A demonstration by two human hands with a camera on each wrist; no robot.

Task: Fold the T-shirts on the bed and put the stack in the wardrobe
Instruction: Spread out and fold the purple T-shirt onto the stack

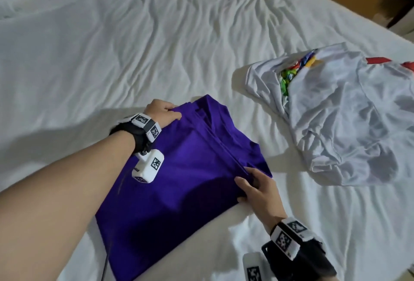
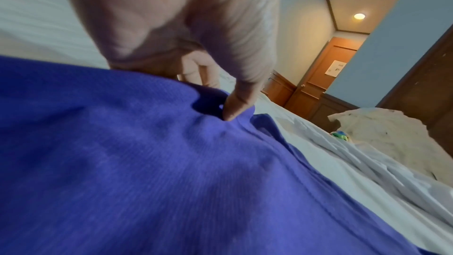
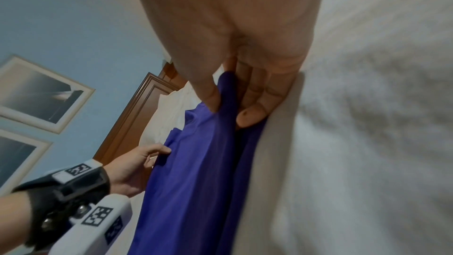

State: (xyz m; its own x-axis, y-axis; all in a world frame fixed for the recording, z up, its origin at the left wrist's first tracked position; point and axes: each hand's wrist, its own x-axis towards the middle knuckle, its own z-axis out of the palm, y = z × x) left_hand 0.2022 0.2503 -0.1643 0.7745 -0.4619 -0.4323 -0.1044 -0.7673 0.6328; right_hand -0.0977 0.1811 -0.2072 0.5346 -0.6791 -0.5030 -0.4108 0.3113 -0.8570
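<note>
- Your right hand fills 12 o'clock, thumb and fingers pinching the purple T-shirt edge.
- Your left hand grips the shirt's other edge around 8 o'clock.
- White bedsheet covers 3 o'clock.
- Two framed pictures hang on the blue wall at 9.

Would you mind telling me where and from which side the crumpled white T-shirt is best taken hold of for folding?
Probably by the shoulders, either side of the red-trimmed collar at the far right end of the white T-shirt. It lies bunched on the bed, right of the purple T-shirt. Coming from the right, the fingers can pinch both shoulders and lift it so it hangs open.
</note>
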